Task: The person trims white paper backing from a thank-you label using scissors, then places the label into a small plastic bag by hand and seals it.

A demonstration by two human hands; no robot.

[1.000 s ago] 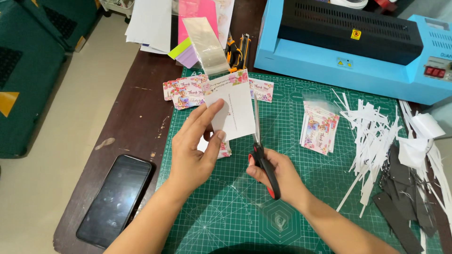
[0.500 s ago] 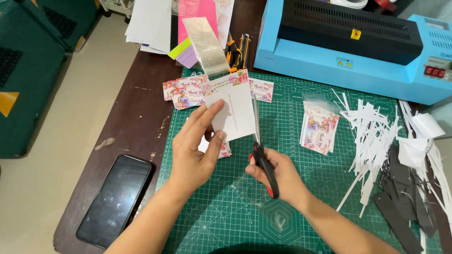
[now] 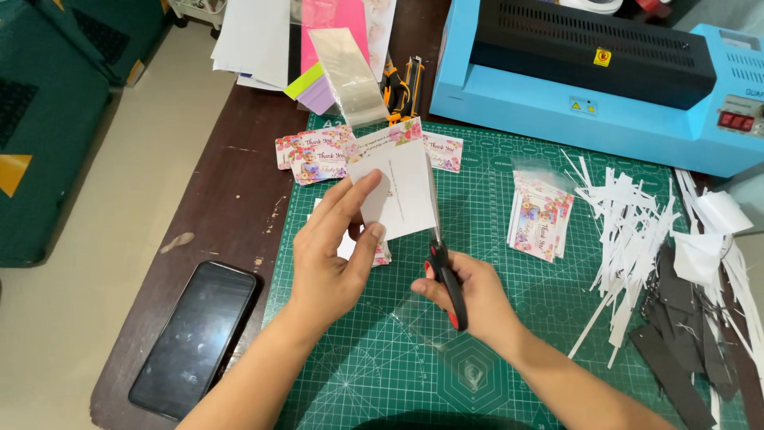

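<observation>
Left hand (image 3: 330, 255) pinches rectangular white card (image 3: 395, 191); right hand (image 3: 469, 299) works black-handled scissors (image 3: 442, 259).

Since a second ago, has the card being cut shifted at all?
No. The white card in the left hand keeps its place against the blue laminator behind it, with the scissors in the right hand along its right edge.

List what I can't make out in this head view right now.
- Card front: faces away, only the white back shows.
- Scissors blades: edge-on behind the card's edge.
- Right hand fingers: curled under the handles.
- Laminator: cut off by the top and right edges.
</observation>
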